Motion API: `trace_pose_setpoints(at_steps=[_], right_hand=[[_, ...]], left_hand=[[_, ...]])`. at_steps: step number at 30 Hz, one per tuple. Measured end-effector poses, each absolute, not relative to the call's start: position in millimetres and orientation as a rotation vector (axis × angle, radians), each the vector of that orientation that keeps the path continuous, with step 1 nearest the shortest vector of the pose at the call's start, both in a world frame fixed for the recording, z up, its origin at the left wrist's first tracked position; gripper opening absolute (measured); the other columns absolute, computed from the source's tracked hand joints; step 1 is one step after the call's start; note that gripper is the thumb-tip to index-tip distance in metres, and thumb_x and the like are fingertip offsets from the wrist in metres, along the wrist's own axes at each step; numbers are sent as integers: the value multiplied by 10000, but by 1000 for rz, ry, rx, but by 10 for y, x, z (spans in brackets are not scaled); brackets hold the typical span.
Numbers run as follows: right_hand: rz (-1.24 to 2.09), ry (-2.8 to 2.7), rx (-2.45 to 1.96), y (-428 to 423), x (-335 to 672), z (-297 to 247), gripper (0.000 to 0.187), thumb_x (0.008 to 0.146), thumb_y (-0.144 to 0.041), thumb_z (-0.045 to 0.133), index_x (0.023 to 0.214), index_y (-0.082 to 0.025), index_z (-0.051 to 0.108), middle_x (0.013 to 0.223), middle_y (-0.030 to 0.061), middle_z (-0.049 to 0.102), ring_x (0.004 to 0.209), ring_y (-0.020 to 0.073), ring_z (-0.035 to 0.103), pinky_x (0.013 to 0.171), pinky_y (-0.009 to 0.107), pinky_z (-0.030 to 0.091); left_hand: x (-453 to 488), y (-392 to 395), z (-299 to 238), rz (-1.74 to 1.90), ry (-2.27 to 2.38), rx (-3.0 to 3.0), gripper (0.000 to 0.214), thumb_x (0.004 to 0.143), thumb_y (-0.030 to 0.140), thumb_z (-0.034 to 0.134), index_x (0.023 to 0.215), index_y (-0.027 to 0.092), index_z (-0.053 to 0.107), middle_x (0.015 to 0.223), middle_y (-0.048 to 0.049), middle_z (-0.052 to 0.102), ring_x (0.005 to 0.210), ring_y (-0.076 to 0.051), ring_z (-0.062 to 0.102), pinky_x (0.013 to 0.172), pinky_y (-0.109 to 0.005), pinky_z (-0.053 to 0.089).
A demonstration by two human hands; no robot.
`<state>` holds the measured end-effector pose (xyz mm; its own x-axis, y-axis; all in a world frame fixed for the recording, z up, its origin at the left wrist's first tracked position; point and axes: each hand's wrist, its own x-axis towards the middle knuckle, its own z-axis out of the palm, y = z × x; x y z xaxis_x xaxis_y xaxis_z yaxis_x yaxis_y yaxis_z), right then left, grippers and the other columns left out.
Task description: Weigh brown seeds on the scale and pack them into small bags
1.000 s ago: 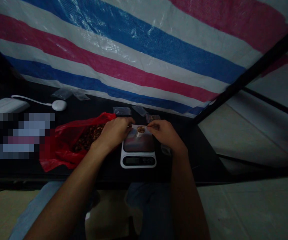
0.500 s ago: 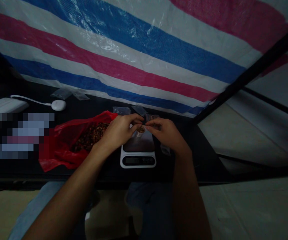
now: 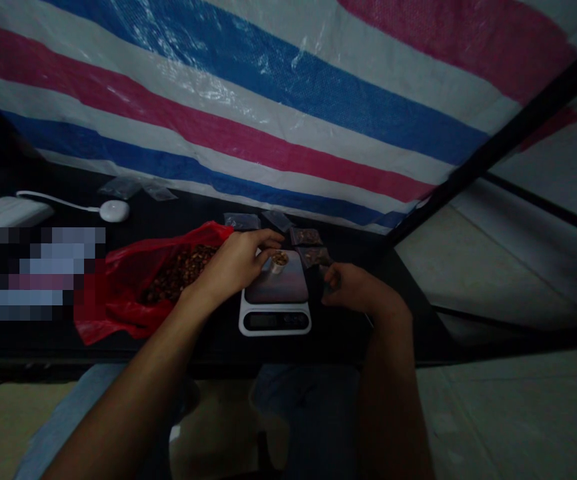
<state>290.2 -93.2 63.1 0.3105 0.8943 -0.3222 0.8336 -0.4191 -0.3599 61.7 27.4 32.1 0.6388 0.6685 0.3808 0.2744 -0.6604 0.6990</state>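
A small white cup (image 3: 277, 268) filled with brown pieces stands on the metal plate of a white kitchen scale (image 3: 274, 330). My left hand (image 3: 248, 257) hovers by the cup's left side, fingers bent and parted from the thumb; whether the thumb touches the rim I cannot tell. To the right of the scale, my right hand (image 3: 353, 288) has its fingers pinched at a small clear plastic bag (image 3: 325, 275), mostly hidden by the fingers. Left of the scale, a red plastic bag (image 3: 123, 263) lies open with a heap of brown nut-like pieces (image 3: 183, 273) inside, partly behind my left forearm.
Two filled clear packets (image 3: 306, 237) lie behind the scale, near flat clear bags (image 3: 242, 221). More clear bags (image 3: 121, 187), a white round device (image 3: 115, 211) on a cable and a white block (image 3: 5, 220) are at the left. A striped sheet (image 3: 248, 143) hangs behind the black table.
My right hand has left the cup and moved right and down to the small clear bag beside the scale. My left hand has stayed near the cup.
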Motion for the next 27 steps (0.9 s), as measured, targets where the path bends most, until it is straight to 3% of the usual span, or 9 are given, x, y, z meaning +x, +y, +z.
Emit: trace_pose_setpoints(at_steps=[4, 9, 18, 24, 27], right_hand=[[731, -1683, -2457, -952, 2892, 611, 374, 653, -146, 851, 958, -196, 640, 1007, 32, 721, 877, 180, 665, 710, 262, 473], [653, -1738, -2460, -1021, 2925, 610, 327, 694, -8, 673, 952, -199, 608, 1008, 47, 702, 868, 168, 642, 706, 257, 447], [325, -1747, -2331, -1126, 3119, 510, 258, 764, 17, 548, 860, -213, 614, 843, 15, 705, 754, 160, 647, 650, 262, 417], [24, -1667, -2053, -1136, 3041, 830, 137, 893, -130, 602, 948, -195, 709, 918, 58, 753, 824, 208, 691, 746, 323, 489], [-58, -1656, -1915, -1164, 2852, 1052, 119, 888, -175, 655, 945, -197, 757, 942, 66, 774, 817, 221, 701, 788, 355, 520]], left_hand=[[614, 274, 352, 864, 716, 2256, 319, 952, 178, 560, 1229, 165, 718, 1239, -86, 768, 1139, -240, 725, 993, -357, 562], [563, 257, 436, 906, 768, 2242, 308, 967, 218, 557, 1223, 147, 713, 1233, -93, 769, 1137, -243, 723, 994, -358, 561], [518, 261, 466, 884, 793, 2260, 284, 980, 273, 544, 1176, 179, 726, 1225, -79, 771, 1138, -249, 715, 1001, -387, 551], [510, 155, 566, 985, 703, 2293, 274, 980, 316, 572, 1168, 180, 718, 1201, -78, 762, 1116, -242, 705, 1000, -385, 546], [535, 33, 632, 1099, 564, 2372, 449, 926, 420, 677, 1306, 182, 648, 1352, -106, 679, 1266, -274, 627, 1094, -413, 497]])
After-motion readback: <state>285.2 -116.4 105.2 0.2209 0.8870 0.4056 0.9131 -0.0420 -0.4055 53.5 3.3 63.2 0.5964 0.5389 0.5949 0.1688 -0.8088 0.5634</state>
